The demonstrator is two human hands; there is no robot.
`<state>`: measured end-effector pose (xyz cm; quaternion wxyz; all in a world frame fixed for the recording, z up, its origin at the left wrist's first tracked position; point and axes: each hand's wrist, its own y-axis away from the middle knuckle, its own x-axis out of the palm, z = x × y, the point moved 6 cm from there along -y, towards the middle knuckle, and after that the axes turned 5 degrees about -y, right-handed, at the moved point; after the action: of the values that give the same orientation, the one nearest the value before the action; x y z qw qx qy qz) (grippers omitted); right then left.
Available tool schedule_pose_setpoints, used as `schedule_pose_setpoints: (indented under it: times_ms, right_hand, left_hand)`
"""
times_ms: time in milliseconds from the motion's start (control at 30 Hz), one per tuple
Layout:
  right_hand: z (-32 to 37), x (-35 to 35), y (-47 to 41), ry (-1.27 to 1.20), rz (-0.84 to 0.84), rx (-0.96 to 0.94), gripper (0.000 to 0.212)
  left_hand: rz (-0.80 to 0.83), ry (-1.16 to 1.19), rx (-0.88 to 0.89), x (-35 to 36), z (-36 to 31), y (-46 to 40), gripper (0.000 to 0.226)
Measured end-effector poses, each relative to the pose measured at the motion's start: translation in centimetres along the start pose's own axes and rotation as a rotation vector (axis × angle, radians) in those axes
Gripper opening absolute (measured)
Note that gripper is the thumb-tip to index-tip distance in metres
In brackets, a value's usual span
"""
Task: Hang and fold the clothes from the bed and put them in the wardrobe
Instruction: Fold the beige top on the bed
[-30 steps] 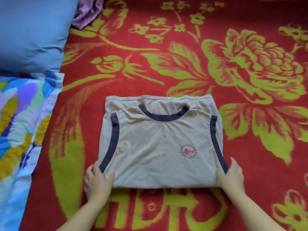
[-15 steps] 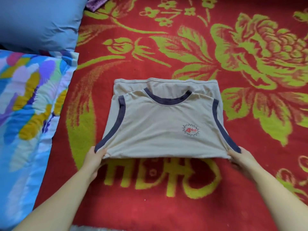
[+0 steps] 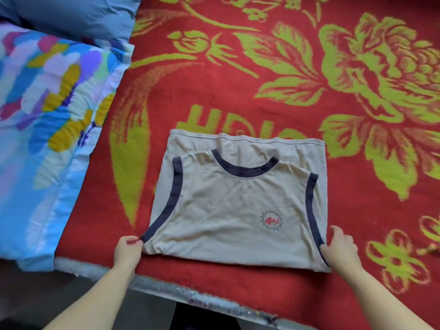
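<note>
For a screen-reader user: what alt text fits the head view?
Two hands, left and right, grip the near corners of a folded beige tank top with navy trim, lying on a red blanket with green flowers. A multicoloured quilt and blue pillow lie to the left.

1. The folded shirt (image 3: 228,210) is pale tan, with no sleeves and dark blue bands around the neck and arm holes
2. It has a small red spiky badge on the chest
3. It is folded in half and lies flat on the red blanket, near the bed's front edge
4. The neck hole points away from the person, and the hem peeks out behind it
</note>
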<state>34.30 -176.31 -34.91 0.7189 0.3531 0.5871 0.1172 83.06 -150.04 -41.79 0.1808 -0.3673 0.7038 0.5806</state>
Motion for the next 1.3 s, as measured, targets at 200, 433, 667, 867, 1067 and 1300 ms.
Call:
schedule_pose_setpoints:
  times_ms: [200,433,667,867,1067,1300]
  right_hand:
    - [18.1,1.1,1.6,0.119,0.131,-0.508,0.041]
    - [36.7,6.4,4.5,0.084,0.173,-0.801,0.04]
    - [47.0,9.7,3.6,0.173,0.214,-0.842,0.049]
    - [50.9,11.6,2.9,0.244,0.151,-0.749,0.027]
    - [52.5,12.2,2.7,0.38,0.159,-0.708,0.035]
    - [51.9,12.0,2.6,0.313,0.327,-0.651,0.016]
  left_hand:
    - [0.443,0.494,-0.496,3.1,1.2,4.8,0.036]
    - [0.696,0.917,-0.703,3.3,-0.1,3.8,0.014]
    - [1.037,0.597,-0.463,3.3,-0.7,4.2,0.035]
    - [0.849,0.737,-0.526,4.1,0.9,4.2,0.009]
    - [0.879,0.922,-0.589,2.9,1.0,3.5,0.013]
    - [0.645,0.358,-0.319,1.3,1.0,1.3,0.004]
